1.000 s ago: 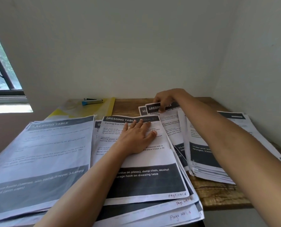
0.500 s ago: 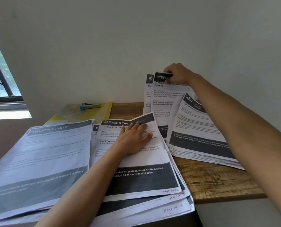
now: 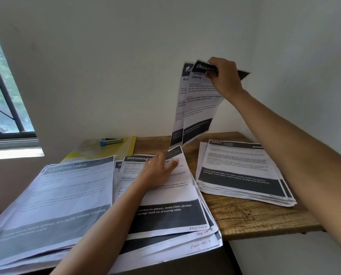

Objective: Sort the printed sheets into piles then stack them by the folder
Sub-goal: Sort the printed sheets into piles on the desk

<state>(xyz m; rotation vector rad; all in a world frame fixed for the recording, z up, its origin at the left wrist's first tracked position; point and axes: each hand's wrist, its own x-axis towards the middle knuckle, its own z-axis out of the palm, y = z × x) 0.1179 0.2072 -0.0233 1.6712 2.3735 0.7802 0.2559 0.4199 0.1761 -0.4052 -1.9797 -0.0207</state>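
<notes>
My right hand (image 3: 224, 77) pinches the top edge of two printed sheets (image 3: 197, 108) and holds them hanging above the back of the table. My left hand (image 3: 157, 169) rests flat with straight fingers on the middle pile (image 3: 165, 207), whose top page reads "DRESSING TABLE". A larger pile (image 3: 52, 199) lies at the left. A third pile (image 3: 241, 171) lies at the right, under my right forearm. The yellow folder (image 3: 125, 144) lies at the back left of the table.
A blue stapler (image 3: 111, 141) sits on the folder. The wooden table (image 3: 255, 217) ends at a front edge near the right pile. Walls close in behind and to the right; a window (image 3: 4, 108) is at the left.
My right hand has lifted the two sheets off the right pile, from lying flat to hanging high in the air. My left hand has stayed on the middle pile.
</notes>
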